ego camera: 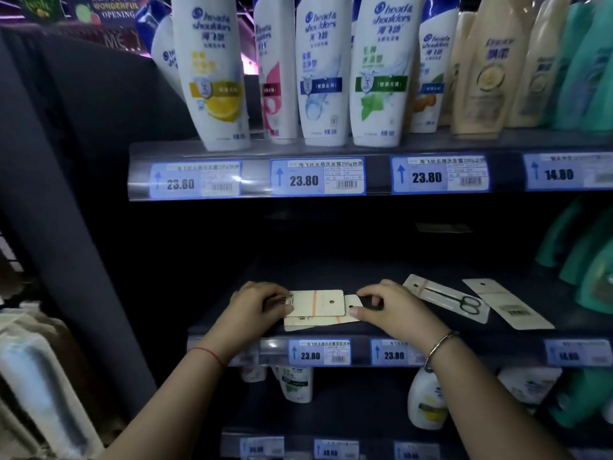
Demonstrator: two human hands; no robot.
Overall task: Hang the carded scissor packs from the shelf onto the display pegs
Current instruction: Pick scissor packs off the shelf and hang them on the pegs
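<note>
cards (315, 304): cream, orange stripe | scissors (459, 300): black | shelf (414, 260): dark

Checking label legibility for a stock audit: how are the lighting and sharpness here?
Head view: middle shelf recess dark; upper price tag glares bluish yet reads 23.80; right-edge bottles soft and bowed by the wide lens; card stack fairly sharp.

1. You're looking into a dim aisle; the recess of the middle shelf (331, 270) is nearly black.
2. Light catches the shampoo bottles (212, 71), and glare streaks the clear price rail (199, 151) beneath.
3. Your frame bows at the edges; the left margin smears.
4. The pale carded packs (315, 303) stand out.
</note>
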